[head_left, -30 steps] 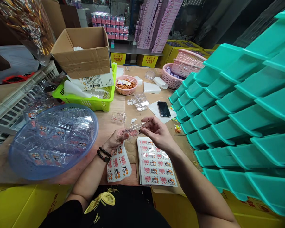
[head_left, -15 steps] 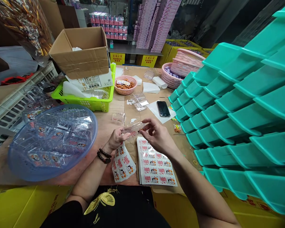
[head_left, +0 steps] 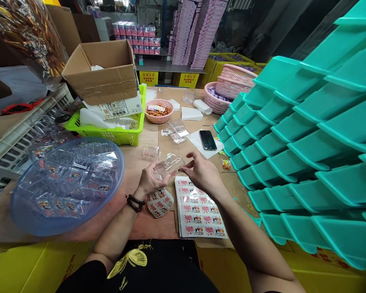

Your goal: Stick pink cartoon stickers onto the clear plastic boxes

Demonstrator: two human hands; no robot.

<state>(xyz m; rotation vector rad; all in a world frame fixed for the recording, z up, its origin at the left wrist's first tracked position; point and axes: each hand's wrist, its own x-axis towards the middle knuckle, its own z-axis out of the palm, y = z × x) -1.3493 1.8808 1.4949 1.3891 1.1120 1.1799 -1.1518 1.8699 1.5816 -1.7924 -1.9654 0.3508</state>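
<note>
My left hand point(head_left: 151, 179) is closed around a clear plastic box point(head_left: 172, 163), tilted above the table. A sticker sheet point(head_left: 160, 202) with cat pictures and pink print hangs curled beneath that hand. My right hand point(head_left: 200, 173) is pinched at the box's right end; whether a sticker sits between its fingertips is too small to tell. Below and to the right lies a stack of the same sticker sheets point(head_left: 201, 211). Another clear box point(head_left: 151, 152) with a sticker stands just beyond my left hand.
A blue basket point(head_left: 122, 162) of clear boxes sits left, a green basket point(head_left: 106, 136) with a cardboard box point(head_left: 110, 83) behind it. Stacked turquoise trays point(head_left: 293, 150) rise at the right. Further back are a phone point(head_left: 208, 140) and a pink basket point(head_left: 159, 119) of brown pieces.
The clear box has been turned and tilted in my left hand. The hanging sticker sheet has moved up and curled more. My right hand stays close to the box's end.
</note>
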